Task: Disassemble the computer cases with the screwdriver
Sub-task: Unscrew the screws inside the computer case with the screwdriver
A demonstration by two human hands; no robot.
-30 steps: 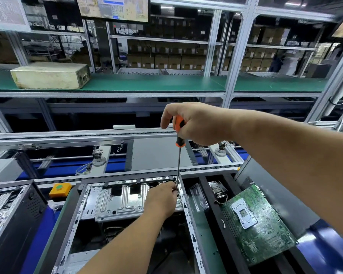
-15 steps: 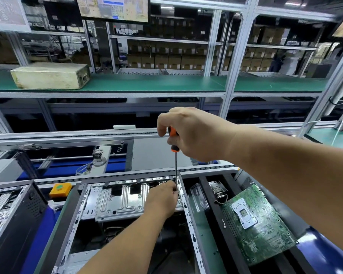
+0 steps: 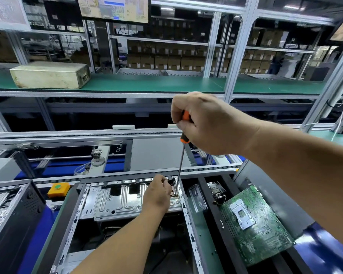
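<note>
**Both hands busy on the open computer case**

The right hand is wrapping its curled fingers tight around the orange-and-black handle of the screwdriver, holding it nearly upright with the tip slanting down into the far right corner of the open computer case. The left hand is sitting right at that corner, fingers curled in beside the tip; can't tell whether it's pinching anything. The case is lying on the bench straight ahead. Just to its right, a green circuit board is lying tilted in a black tray, and another dark case is standing off to the left.
</note>
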